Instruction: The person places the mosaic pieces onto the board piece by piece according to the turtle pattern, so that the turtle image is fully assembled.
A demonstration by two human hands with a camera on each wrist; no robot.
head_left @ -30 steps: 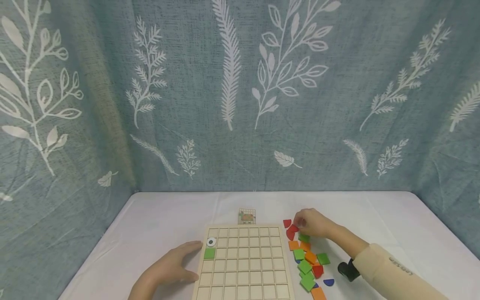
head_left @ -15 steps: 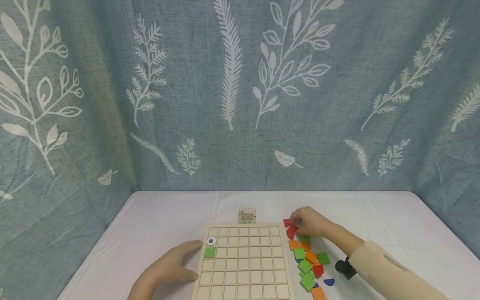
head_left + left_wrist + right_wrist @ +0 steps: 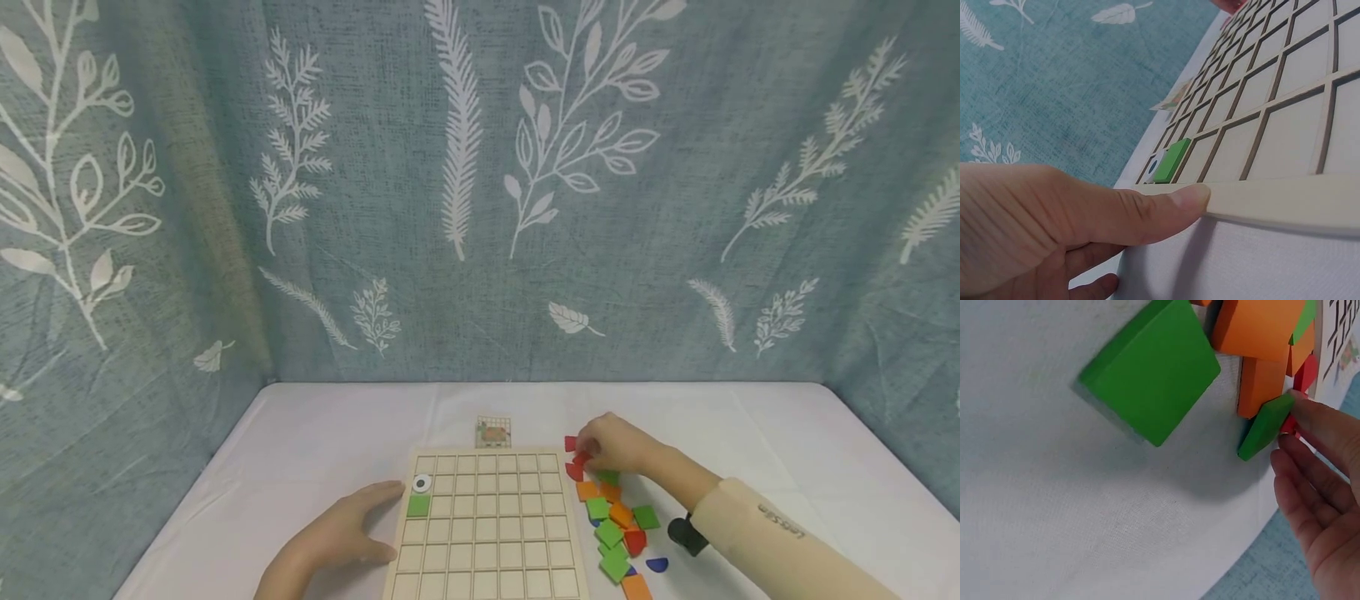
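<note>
My left hand [image 3: 341,527] lies at the left side of a wooden grid board [image 3: 487,530]. In the left wrist view its thumb [image 3: 1179,199] rests on the board's edge, and the fingers are loose. A green square tile [image 3: 418,505] sits in the board's left column, just below a white tile with an eye mark [image 3: 422,483]. Beyond the board's upper right corner, my right hand [image 3: 613,442] pinches a red curved-edge piece [image 3: 1289,424], partly hidden by its fingers. A second red piece [image 3: 574,472] and a green tile [image 3: 1266,427] lie close by.
Loose orange tiles [image 3: 636,587], green tiles [image 3: 615,564], a blue half-round piece [image 3: 657,565] and a red piece [image 3: 636,543] line the board's right side. A small pattern card [image 3: 492,432] lies behind the board. A patterned curtain [image 3: 480,192] hangs behind the table.
My right hand has shifted slightly left over the red pieces, and the red pieces have moved a little left. The left hand stays in place.
</note>
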